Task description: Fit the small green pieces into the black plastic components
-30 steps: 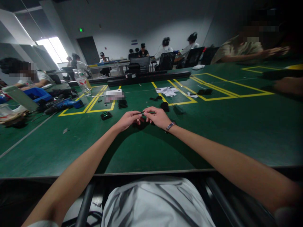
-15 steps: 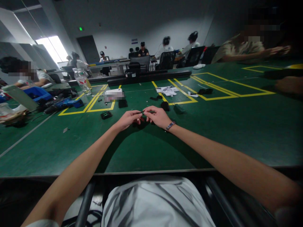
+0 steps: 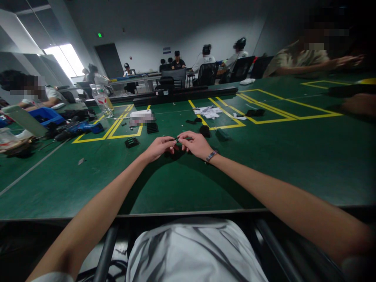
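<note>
Over the green table (image 3: pixel 188 180), my left hand (image 3: pixel 161 148) and my right hand (image 3: pixel 194 144) meet with their fingertips close together. Between them they pinch a small dark piece (image 3: pixel 176 138), mostly covered by the fingers and too small to name. Both hands are closed on it. Left of my left hand lies a black holder with green parts (image 3: pixel 131 142). A black slotted block (image 3: pixel 152 127) sits farther back. Just behind my right hand is another black block (image 3: pixel 205 131), with a dark translucent piece (image 3: pixel 222 135) to its right.
White paper scraps (image 3: pixel 208 112) and dark pieces (image 3: pixel 255 112) lie farther back. To the left are a clear bottle (image 3: pixel 102 102), a blue power tool (image 3: pixel 84 128) and a blue bin (image 3: pixel 47 116). Long black bars (image 3: pixel 188 95) cross the back. Co-workers sit around.
</note>
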Demonstrator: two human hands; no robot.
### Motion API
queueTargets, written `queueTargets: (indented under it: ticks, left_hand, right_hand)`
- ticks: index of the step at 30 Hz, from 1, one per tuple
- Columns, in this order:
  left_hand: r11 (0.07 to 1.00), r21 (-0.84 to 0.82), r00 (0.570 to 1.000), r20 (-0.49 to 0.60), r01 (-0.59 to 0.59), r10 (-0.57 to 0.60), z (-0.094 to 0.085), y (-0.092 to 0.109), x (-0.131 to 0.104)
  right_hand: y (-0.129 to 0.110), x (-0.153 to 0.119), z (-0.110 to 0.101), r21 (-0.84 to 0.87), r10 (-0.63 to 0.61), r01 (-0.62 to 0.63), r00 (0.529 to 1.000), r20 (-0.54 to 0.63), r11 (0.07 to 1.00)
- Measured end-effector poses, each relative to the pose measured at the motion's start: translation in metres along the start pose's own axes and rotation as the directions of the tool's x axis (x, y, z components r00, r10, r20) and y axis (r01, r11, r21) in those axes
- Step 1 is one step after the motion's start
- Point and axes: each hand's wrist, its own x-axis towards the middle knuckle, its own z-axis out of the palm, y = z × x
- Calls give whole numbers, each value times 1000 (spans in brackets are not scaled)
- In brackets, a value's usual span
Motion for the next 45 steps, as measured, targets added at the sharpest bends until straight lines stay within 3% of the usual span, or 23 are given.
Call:
queueTargets:
  ticks: [17,31,45]
  left_hand:
    - [997,-75,1000,-4,30,-31,0,4,-2]
    - [999,-37,999,38,13,-12,-4,-1,-1]
    - [1000,-26,999,49,16,-15,-4,0,-1]
  right_hand:
    - [1,1,-1,21,5,-5,1000,6,1000]
    - [-4,1,-3,72,147,-149,989,35,986]
    - [-2,1,-4,101,111,-116,993,51,988]
